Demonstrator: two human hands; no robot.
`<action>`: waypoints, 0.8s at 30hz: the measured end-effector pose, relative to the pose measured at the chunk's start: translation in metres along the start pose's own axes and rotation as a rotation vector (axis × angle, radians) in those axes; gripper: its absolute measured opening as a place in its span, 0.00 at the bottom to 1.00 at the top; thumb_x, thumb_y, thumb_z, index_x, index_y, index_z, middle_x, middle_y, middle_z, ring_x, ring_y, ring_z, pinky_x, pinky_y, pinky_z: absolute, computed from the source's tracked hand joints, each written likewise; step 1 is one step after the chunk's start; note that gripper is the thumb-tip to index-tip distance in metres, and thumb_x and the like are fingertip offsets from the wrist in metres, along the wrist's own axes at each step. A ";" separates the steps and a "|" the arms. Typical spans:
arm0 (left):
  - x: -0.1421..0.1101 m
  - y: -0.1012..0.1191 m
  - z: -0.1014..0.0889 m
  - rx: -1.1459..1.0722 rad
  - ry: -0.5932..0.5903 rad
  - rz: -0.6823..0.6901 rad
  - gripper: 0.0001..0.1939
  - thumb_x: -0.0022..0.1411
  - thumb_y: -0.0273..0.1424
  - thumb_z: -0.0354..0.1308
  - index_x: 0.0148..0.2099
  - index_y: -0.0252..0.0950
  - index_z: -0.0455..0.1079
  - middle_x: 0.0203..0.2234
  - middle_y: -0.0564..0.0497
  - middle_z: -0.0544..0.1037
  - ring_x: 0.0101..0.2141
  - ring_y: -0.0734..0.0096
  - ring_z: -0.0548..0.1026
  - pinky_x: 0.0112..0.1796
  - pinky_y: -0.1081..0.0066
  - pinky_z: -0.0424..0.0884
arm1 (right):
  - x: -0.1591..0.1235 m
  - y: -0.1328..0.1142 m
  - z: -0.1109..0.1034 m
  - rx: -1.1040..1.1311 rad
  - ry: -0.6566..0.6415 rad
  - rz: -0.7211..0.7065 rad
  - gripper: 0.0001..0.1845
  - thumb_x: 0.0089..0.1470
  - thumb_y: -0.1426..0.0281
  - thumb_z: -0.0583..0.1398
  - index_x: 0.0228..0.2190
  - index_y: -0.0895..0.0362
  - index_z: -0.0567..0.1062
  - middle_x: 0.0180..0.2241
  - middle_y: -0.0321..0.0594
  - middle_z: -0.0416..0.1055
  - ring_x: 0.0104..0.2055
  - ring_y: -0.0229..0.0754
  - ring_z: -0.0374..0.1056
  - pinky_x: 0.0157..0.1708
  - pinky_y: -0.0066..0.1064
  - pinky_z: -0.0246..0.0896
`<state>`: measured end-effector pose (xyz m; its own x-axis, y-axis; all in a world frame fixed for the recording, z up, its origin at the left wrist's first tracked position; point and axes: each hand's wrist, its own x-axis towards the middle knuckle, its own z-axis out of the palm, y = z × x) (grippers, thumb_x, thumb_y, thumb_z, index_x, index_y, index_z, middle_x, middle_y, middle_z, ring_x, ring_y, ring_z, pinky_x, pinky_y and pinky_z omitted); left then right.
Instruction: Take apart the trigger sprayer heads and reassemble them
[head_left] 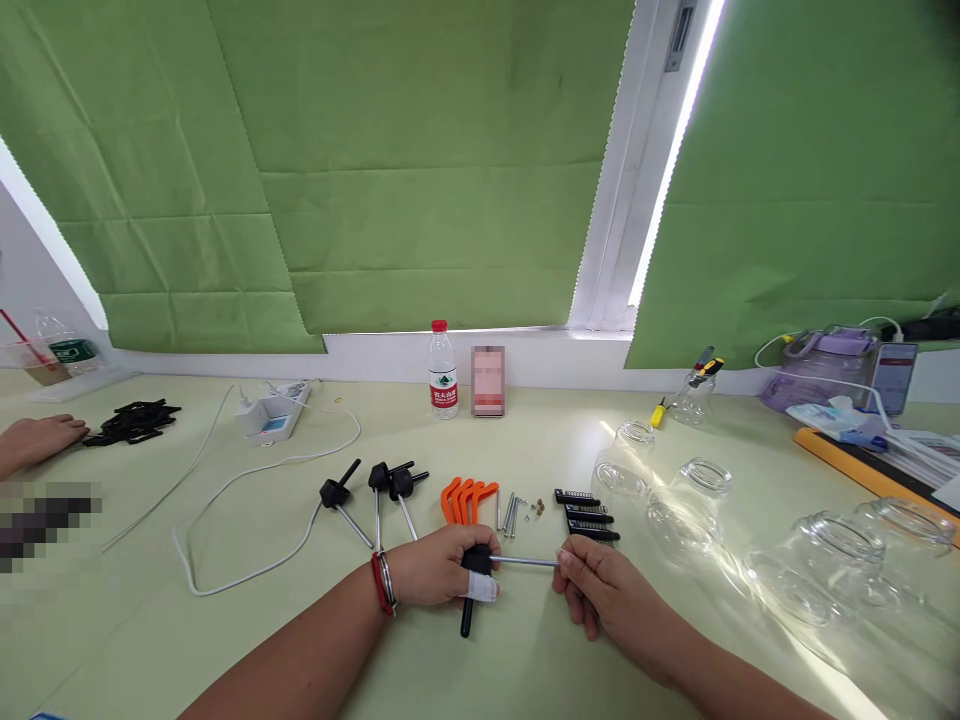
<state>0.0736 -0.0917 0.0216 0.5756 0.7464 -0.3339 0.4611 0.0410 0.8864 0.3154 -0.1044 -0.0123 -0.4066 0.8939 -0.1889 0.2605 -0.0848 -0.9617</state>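
Observation:
My left hand [439, 565] is closed round the black head of a clamp part [474, 560], whose black handle pokes down toward me; one finger wears a white bandage. A thin metal rod [525, 562] runs right from that head into my right hand [592, 585], which pinches its far end. Just beyond lie three more black-headed rods [375, 490], a stack of orange levers [466, 497], loose screws [511, 512] and black toothed strips with springs [589, 515].
Several clear glass jars [694, 490] lie at the right. A white cable [247, 500] and charger [270, 420] sit at the left, with a water bottle [442, 370] by the wall. Another person's hand [37, 440] rests near black parts [131, 420].

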 end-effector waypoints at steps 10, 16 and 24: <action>0.000 -0.001 0.000 -0.012 -0.003 0.007 0.18 0.49 0.40 0.62 0.38 0.37 0.64 0.28 0.55 0.63 0.22 0.79 0.60 0.21 0.79 0.58 | -0.001 0.000 -0.001 -0.027 -0.006 -0.005 0.24 0.57 0.50 0.48 0.26 0.57 0.66 0.17 0.32 0.63 0.19 0.33 0.58 0.20 0.25 0.55; 0.001 -0.004 -0.001 -0.009 0.002 0.027 0.16 0.50 0.38 0.62 0.38 0.36 0.64 0.27 0.55 0.64 0.22 0.80 0.60 0.21 0.79 0.58 | 0.000 0.001 0.000 -0.022 -0.002 -0.016 0.23 0.57 0.51 0.48 0.26 0.57 0.66 0.17 0.31 0.63 0.18 0.33 0.58 0.19 0.24 0.54; -0.003 0.003 0.003 -0.177 0.046 0.034 0.16 0.48 0.37 0.63 0.37 0.36 0.63 0.29 0.54 0.64 0.21 0.80 0.61 0.19 0.77 0.60 | -0.001 -0.002 0.000 -0.012 0.075 -0.026 0.24 0.57 0.50 0.47 0.23 0.57 0.65 0.14 0.31 0.61 0.17 0.33 0.56 0.20 0.25 0.53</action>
<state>0.0755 -0.0963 0.0244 0.5554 0.7788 -0.2914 0.3134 0.1286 0.9409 0.3156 -0.1052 -0.0098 -0.3471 0.9261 -0.1477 0.2614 -0.0558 -0.9636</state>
